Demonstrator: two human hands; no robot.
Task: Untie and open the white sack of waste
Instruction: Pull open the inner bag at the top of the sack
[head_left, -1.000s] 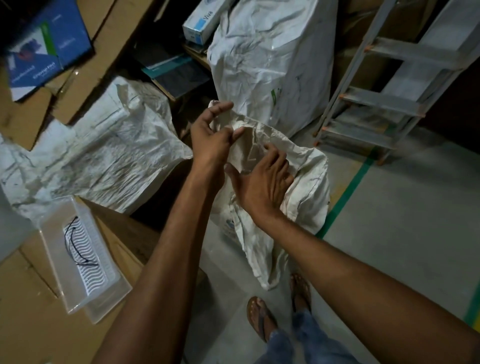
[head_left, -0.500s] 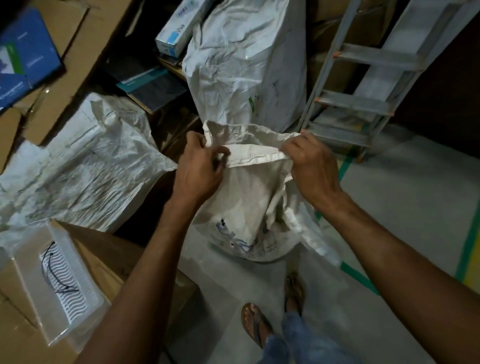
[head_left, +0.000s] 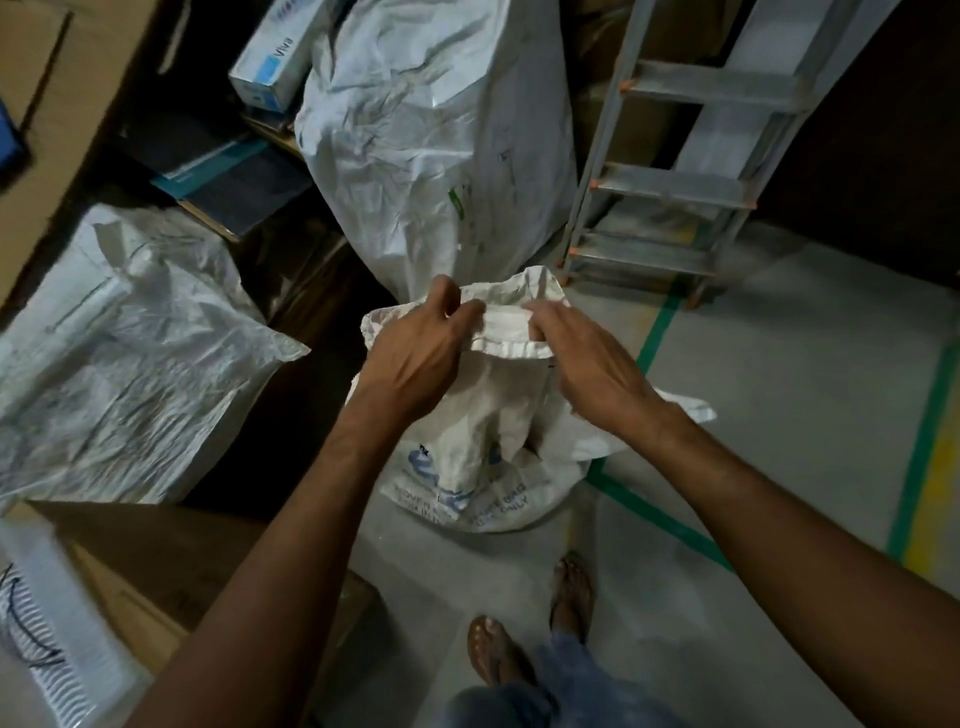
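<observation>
**Both hands at the mouth of the sack, ready to spread it open**

Head view: The white woven plastic sack with blue print (head_left: 483, 457) stands on the grey floor (head_left: 779, 415) just ahead of the person's sandalled feet (head_left: 493, 649). It slumps, its belly wide and its neck drawn up toward the hands. A taller white sack (head_left: 441, 130) stands just behind it and a grey metal stepladder (head_left: 670, 182) to the right of that. A crumpled white sack (head_left: 130, 353) lies well to the left, above a brown cardboard box (head_left: 156, 561). A line of green floor tape (head_left: 654, 332) runs under the sack's right side.

The left hand (head_left: 415, 358) has a closed grip: thumb and curled fingers pinch the sack's rolled top hem (head_left: 506, 332) at its left end. The right hand (head_left: 582, 364) reaches to the same hem from the right, its fingers fairly straight and lying on the fold. Its thumb is hidden, so I cannot tell whether that grip has closed on the cloth or only rests there.

No cord or knot shows at the neck, though the hands could be covering one. By the look of it, the untying is done or nearly so, and the step in hand is the opening.

The next move calls for a sure hold on opposite sides of the hem, and for unrolling the fold. The two hands would then draw apart so the mouth gapes. The woven cloth is limp and will likely sag shut, and the slumped sack could tip if it is pulled to one side.
</observation>
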